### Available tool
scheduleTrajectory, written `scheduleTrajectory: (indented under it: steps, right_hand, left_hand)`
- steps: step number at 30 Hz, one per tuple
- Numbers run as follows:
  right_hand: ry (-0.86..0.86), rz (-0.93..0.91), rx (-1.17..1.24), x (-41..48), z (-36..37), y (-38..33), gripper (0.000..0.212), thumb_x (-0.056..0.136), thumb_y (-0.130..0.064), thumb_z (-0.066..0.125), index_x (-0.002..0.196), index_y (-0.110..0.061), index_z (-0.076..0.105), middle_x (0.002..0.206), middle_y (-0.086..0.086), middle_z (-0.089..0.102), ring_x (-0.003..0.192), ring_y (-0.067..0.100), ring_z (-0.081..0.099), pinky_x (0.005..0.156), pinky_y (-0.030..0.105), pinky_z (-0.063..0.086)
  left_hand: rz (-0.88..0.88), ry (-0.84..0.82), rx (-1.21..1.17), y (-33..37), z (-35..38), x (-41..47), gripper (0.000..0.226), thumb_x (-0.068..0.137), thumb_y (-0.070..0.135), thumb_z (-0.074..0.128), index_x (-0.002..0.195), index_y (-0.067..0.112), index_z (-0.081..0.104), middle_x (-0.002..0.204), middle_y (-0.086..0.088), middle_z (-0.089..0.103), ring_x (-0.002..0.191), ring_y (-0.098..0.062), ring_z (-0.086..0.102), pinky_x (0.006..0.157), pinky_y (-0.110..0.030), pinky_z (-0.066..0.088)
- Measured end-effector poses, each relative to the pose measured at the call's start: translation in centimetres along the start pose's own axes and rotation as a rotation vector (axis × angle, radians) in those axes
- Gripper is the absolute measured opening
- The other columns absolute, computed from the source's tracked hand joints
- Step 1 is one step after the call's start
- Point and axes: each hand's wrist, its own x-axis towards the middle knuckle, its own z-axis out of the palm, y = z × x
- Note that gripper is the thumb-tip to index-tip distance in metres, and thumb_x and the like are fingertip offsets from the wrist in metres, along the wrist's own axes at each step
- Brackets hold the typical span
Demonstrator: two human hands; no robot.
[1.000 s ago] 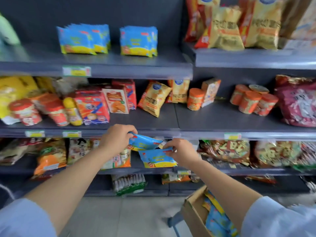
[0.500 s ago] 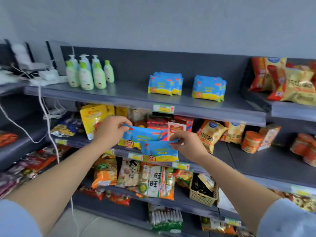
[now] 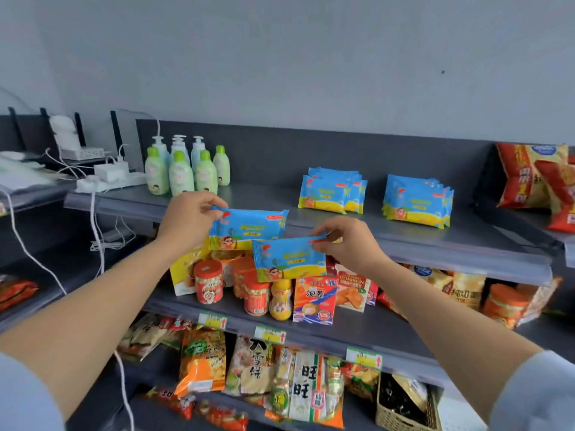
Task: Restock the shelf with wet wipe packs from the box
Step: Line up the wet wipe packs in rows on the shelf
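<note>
My left hand (image 3: pixel 188 219) pinches the top left corner of a blue and yellow wet wipe pack (image 3: pixel 249 230), held just in front of the top shelf (image 3: pixel 261 197). My right hand (image 3: pixel 348 244) pinches the top right corner of a second wet wipe pack (image 3: pixel 287 259), slightly lower and overlapping the first. On the top shelf stand two rows of the same packs: one row (image 3: pixel 329 191) in the middle and another row (image 3: pixel 417 202) to its right. The box is out of view.
Several green lotion bottles (image 3: pixel 183 171) stand at the left of the top shelf, beside a white power strip (image 3: pixel 112 178) with hanging cables. Snack jars and boxes (image 3: pixel 258 293) fill the shelf below. Red snack bags (image 3: pixel 535 178) sit at the right.
The view has swung up from the lower shelves to the top shelf. Both hands have risen with their packs to the top shelf's front edge. The box has left the view.
</note>
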Motion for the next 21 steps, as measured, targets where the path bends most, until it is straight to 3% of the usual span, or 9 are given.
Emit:
scheduleTrajectory:
  steps: [3,5,15,21]
  right_hand:
    - [0.009,-0.038,0.044,3.4,-0.2,0.1,0.013,0.079,-0.012,0.077,0.087,-0.019,0.070,0.081,-0.010,0.061,0.069,0.003,0.055,0.062,0.007,0.044]
    - [0.007,-0.032,0.091,5.8,-0.2,0.5,0.015,0.079,-0.010,0.077,0.085,-0.021,0.068,0.076,-0.011,0.060,0.066,0.002,0.054,0.065,0.011,0.046]
    - [-0.044,-0.111,0.096,15.4,0.5,3.0,0.016,0.079,-0.008,0.075,0.080,-0.021,0.067,0.075,-0.005,0.062,0.061,0.001,0.054,0.057,0.005,0.042]
    - [-0.070,-0.117,0.071,19.6,1.9,4.3,0.014,0.079,-0.008,0.075,0.081,-0.019,0.067,0.065,-0.014,0.056,0.055,-0.008,0.052,0.056,0.005,0.040]
  left_hand:
    - [-0.005,0.031,-0.006,-0.5,0.8,3.1,0.014,0.088,0.004,0.064,0.091,0.014,0.072,0.091,-0.002,0.068,0.090,-0.015,0.063,0.084,-0.036,0.053]
    - [0.005,0.055,0.006,-0.6,1.5,5.2,0.013,0.087,0.006,0.065,0.093,0.014,0.073,0.094,-0.001,0.067,0.095,-0.019,0.064,0.083,-0.041,0.055]
    - [-0.006,0.116,0.070,-1.3,5.6,14.2,0.014,0.089,0.006,0.062,0.093,0.016,0.069,0.094,0.002,0.062,0.091,-0.014,0.057,0.075,-0.030,0.049]
    - [-0.027,0.063,0.066,-3.5,8.0,19.5,0.018,0.086,0.005,0.064,0.082,0.022,0.067,0.093,-0.001,0.068,0.091,-0.020,0.064,0.079,-0.042,0.055]
